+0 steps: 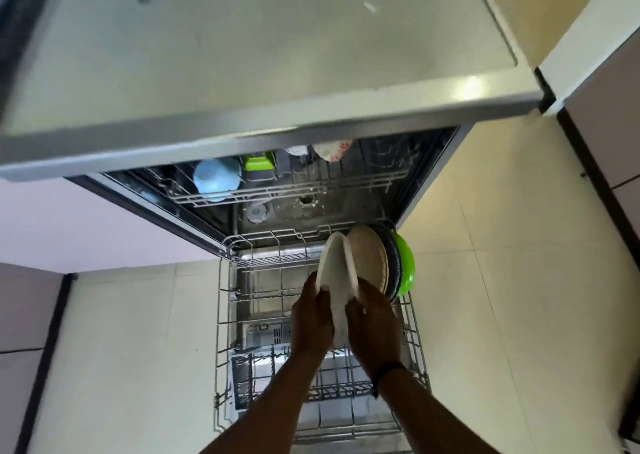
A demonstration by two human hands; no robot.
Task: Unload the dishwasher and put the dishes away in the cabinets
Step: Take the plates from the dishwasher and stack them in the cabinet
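A pale cream tiled floor (485,315) fills the room below, and a grey countertop (242,55) with a metal front edge juts over the open dishwasher (433,183). Lilac cabinet fronts (86,232) stand to the left, and more cabinet fronts run along the right edge.

Two racks show. The upper rack (294,187) sits partly under the counter and holds one light blue bowl (216,178), one lime green piece (259,163) and what look like two patterned dishes (332,149), though the counter edge hides most of them. The lower rack (242,315) is pulled right out over the floor and is mostly bare wire.

At its far right corner stand three dishes on edge, one against the next: a beige plate (369,259), a dark plate (393,263) and a green plate (406,266) outermost.

Both hands are closed on one white dish (337,273), held tilted on edge above the lower rack, just beside the beige plate. The left hand (311,322) grips its left rim, with the thumb across its face; the right hand (375,329) grips the right rim, with fingers wrapped over the edge. A dark band (384,372) circles the right wrist.
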